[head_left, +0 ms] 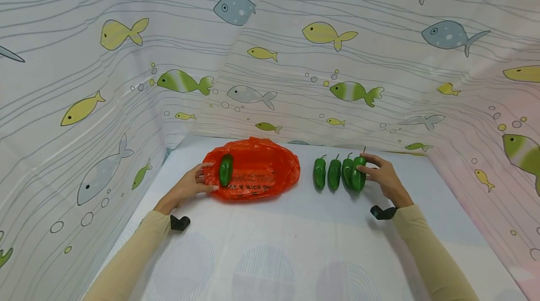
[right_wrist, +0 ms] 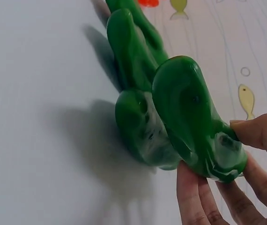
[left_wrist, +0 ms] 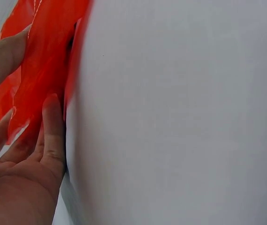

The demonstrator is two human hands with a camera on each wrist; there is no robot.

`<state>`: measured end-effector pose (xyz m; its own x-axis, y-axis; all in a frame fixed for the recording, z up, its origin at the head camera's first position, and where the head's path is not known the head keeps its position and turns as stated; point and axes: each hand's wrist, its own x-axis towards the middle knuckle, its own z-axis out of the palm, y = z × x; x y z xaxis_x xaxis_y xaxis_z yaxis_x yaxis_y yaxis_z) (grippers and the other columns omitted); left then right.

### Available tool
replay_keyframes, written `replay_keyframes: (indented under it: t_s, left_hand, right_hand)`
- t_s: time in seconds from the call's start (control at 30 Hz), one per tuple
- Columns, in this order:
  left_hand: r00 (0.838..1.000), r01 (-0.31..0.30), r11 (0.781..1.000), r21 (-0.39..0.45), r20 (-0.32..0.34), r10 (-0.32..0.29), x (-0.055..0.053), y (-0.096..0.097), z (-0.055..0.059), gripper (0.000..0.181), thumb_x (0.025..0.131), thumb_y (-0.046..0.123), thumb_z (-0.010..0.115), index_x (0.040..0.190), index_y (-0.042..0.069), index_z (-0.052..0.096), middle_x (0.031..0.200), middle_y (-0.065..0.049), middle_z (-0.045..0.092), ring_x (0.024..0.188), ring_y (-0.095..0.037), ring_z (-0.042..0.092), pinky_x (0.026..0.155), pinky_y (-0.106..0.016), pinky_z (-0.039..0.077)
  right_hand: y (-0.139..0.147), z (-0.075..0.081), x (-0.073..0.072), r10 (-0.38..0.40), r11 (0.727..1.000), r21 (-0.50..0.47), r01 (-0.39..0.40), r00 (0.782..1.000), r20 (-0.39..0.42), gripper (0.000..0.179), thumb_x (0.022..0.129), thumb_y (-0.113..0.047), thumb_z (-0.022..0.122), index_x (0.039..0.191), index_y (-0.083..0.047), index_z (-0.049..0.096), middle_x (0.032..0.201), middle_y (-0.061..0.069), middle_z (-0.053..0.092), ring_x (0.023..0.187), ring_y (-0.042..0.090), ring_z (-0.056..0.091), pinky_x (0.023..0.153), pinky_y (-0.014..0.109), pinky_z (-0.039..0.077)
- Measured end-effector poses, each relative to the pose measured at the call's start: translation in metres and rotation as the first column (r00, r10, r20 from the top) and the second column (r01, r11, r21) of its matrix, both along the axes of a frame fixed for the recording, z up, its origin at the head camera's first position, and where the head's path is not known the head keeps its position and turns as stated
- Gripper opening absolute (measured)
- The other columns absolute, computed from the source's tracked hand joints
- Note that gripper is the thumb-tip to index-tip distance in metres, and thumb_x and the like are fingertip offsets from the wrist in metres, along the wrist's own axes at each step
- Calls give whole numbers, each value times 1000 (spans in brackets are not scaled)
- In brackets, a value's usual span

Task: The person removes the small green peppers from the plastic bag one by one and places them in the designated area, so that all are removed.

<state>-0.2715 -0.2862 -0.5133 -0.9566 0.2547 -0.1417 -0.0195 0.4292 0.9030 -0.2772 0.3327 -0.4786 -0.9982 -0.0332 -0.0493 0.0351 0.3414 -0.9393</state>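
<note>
Head view, right of centre: right hand (head_left: 382,176), fingers and thumb closed on a green pepper (head_left: 358,180), overlapping its neighbour; contact unclear. Left hand (head_left: 185,188), left of centre, pinches the edge of the red bag (head_left: 286,165). Step in hand looks like gripping one pepper; next move probably calls for lifting it clear without knocking the row. Count: one bag; five peppers: one gripped, three loose (head_left: 334,175) on the surface (head_left: 287,235), one inside the bag (head_left: 226,169).
</note>
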Motion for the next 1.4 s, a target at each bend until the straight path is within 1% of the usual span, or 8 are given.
replay_keyframes:
  t_s: [0.23,0.43,0.53,0.73,0.83,1.03,1.2,1.4]
  left_hand:
    - [1000,1,1000,12,3,-1,1,1,0,91,87,23,85,159,10,31,156,-29,35,141,-50,37,112,-62,36]
    - [1000,6,1000,13,-6,-6,1,0,0,91,87,22,85,159,9,31,156,-29,35,141,-50,36,112,-63,35]
    - [1000,8,1000,6,-5,-8,1,0,0,91,87,24,85,159,9,31,156,-29,35,141,-50,37,112,-63,36]
    - [1000,12,1000,5,-8,-12,0,0,0,91,87,23,85,159,9,31,155,-29,36,140,-49,38,112,-62,37]
    - [1000,7,1000,19,-4,-7,0,0,-1,91,87,20,85,159,9,31,155,-30,35,141,-50,37,112,-62,36]
    - [1000,3,999,41,3,-3,0,-1,-1,91,88,16,84,160,7,29,156,-31,32,142,-52,34,113,-64,34]
    - [1000,6,999,34,-4,-5,0,0,0,91,87,17,84,159,8,30,156,-31,34,141,-51,36,113,-63,35]
    - [1000,0,1000,18,-6,0,1,1,1,90,86,21,86,158,9,33,155,-29,37,141,-49,38,112,-61,36]
  right_hand:
    - [5,-3,-3,-34,999,15,34,999,18,71,97,-23,75,156,-3,40,160,25,33,96,-1,62,84,26,58]
    - [11,-6,-7,-54,997,58,52,998,30,70,98,-23,73,156,-3,40,160,25,33,93,-2,62,82,24,57]
    - [12,-8,-10,-63,995,80,59,997,41,69,99,-23,72,156,-3,41,160,24,34,98,2,61,85,26,57]
    - [15,-14,-12,-94,986,142,82,993,76,68,100,-27,71,157,-8,41,162,21,34,118,22,55,94,33,51]
    - [16,-18,-12,-100,984,155,86,991,87,68,100,-28,70,158,-9,41,162,21,34,123,28,52,94,33,48]
    - [18,-24,-15,-104,986,141,89,990,98,66,101,-26,69,158,-8,40,163,21,33,125,29,53,90,27,52]
    - [19,-28,-17,-112,988,115,99,987,116,65,101,-24,69,157,-7,40,163,21,33,129,30,52,84,20,54]
    - [19,-26,-20,-117,988,112,105,988,102,67,100,-26,71,157,-6,41,161,21,37,135,35,49,90,24,54]
